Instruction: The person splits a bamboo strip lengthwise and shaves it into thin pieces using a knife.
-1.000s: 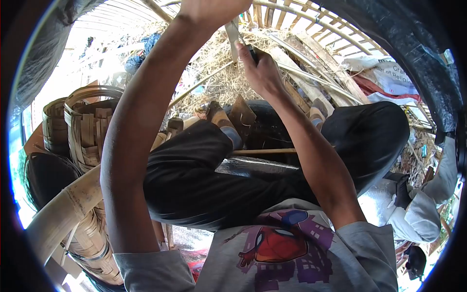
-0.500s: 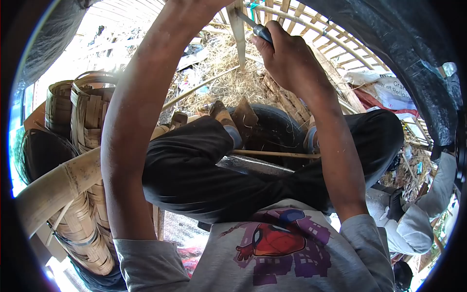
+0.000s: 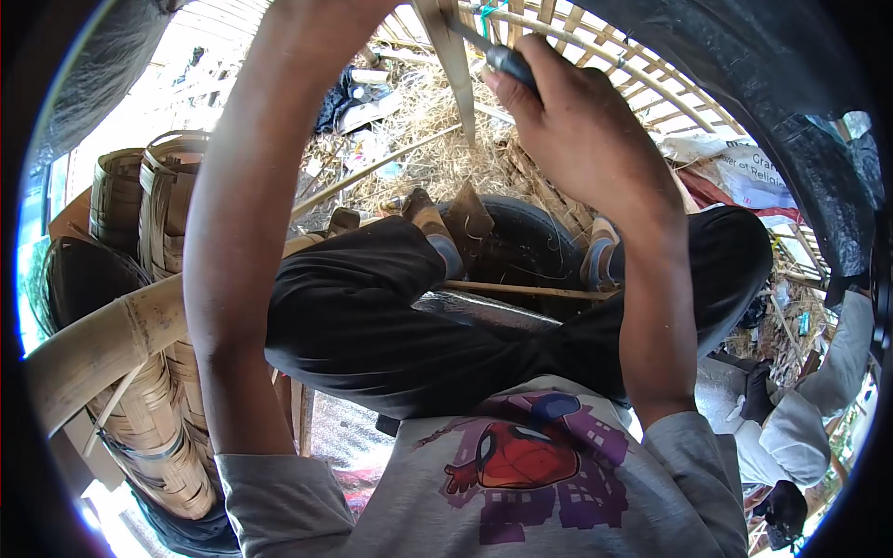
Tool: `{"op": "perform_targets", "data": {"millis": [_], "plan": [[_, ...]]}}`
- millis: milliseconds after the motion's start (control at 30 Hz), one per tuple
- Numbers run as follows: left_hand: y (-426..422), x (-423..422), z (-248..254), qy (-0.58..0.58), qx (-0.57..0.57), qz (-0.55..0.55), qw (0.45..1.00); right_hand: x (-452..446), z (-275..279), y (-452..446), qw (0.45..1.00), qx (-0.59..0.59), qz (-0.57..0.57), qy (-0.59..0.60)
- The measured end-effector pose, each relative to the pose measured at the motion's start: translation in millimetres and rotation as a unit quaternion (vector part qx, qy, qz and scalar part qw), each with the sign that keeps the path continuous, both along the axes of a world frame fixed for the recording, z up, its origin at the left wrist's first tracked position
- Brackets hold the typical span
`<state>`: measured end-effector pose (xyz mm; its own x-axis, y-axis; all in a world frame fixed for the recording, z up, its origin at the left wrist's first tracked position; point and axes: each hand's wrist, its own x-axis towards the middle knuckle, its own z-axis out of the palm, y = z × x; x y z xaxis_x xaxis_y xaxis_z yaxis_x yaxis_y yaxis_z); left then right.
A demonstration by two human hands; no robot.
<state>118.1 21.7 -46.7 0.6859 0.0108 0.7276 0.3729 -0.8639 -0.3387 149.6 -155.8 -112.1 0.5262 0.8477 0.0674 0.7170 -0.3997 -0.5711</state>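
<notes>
A person in a grey T-shirt [image 3: 409, 493] with a printed red masked figure sits at six o'clock, legs in loose black trousers [image 3: 372, 325] spread across the middle. Dry yellow straw [image 3: 419, 153] covers the ground at twelve o'clock, and tall cylindrical baskets of woven tan bamboo [image 3: 163, 209] stand at ten. A thick, pale bamboo pole [image 3: 112, 349] slants across at about half past eight; another person in grey sleeves [image 3: 800, 423] is at four. A round black tub-like thing [image 3: 521, 228] sits near one o'clock, between the feet. The right hand [image 3: 581, 116], near one o'clock, has its fingers wrapped round the dark handle of a grey-bladed metal tool [image 3: 512, 65]. The left hand [image 3: 358, 11] is mostly cut off near eleven, so its fingers' state cannot be told. At twelve o'clock a flat, tapering light-brown bamboo strip [image 3: 453, 79] hangs point down, the tool's blade meeting or overlapping its upper part.
</notes>
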Motion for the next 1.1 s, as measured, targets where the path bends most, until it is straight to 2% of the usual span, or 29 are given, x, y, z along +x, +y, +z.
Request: {"op": "perform_targets", "data": {"millis": [67,100,167,200,267,333,400,433,533,600,667,733,767,800,867,900,933,1000,1067,1100], "plan": [[5,2,-20,0.179,-0.045,0.021,0.983,1,-21,2,0.999,-0.031,-0.02,0.013],[3,1,-25,0.179,-0.045,0.019,0.983,2,-29,3,0.999,-0.034,-0.028,0.027],[2,1,-31,0.139,-0.137,0.035,0.98,4,-37,7,0.998,-0.038,-0.038,0.04],[5,1,-32,0.139,-0.136,0.034,0.98,4,-39,11,0.997,-0.029,-0.041,0.05],[14,0,-32,0.14,-0.058,-0.007,0.988,12,-53,16,0.997,-0.021,-0.045,0.06],[12,-1,-30,0.128,-0.092,0.019,0.987,26,-86,22,0.955,-0.046,0.031,0.291],[12,1,-32,0.134,-0.08,0.003,0.988,9,-110,33,0.951,-0.046,-0.076,0.296],[11,2,-34,0.099,-0.073,-0.036,0.992,2,-122,36,0.958,0.032,-0.085,0.273],[9,7,-35,0.117,-0.084,-0.029,0.989,-10,-133,45,0.947,0.103,-0.163,0.258],[7,10,-32,0.133,-0.097,-0.023,0.986,-2,-129,48,0.955,0.084,-0.163,0.235],[6,10,-30,0.147,-0.109,-0.008,0.983,0,-127,48,0.949,0.035,-0.166,0.266],[-1,16,-31,0.166,-0.122,0.02,0.978,-2,-130,43,0.955,0.038,-0.2,0.216],[-7,20,-28,0.226,-0.111,0.049,0.967,0,-119,38,0.946,-0.009,-0.2,0.256],[-10,19,-32,0.231,-0.114,0.044,0.965,-3,-122,34,0.943,-0.013,-0.206,0.259],[-15,21,-35,0.118,-0.014,-0.02,0.993,3,-120,32,0.946,0.002,-0.205,0.25],[-21,26,-27,0.205,-0.109,0.019,0.972,5,-115,31,0.94,-0.036,-0.191,0.282],[-21,26,-30,0.207,-0.11,0.016,0.972,5,-111,30,0.938,-0.038,-0.195,0.283],[-14,29,-41,0.109,-0.039,0.019,0.993,9,-105,31,0.92,-0.08,-0.21,0.322],[-12,32,-46,0.105,-0.035,0.03,0.993,15,-93,23,0.932,-0.091,-0.199,0.288],[-12,33,-47,0.09,-0.035,0.001,0.995,19,-85,18,0.94,-0.111,-0.18,0.268]]}}
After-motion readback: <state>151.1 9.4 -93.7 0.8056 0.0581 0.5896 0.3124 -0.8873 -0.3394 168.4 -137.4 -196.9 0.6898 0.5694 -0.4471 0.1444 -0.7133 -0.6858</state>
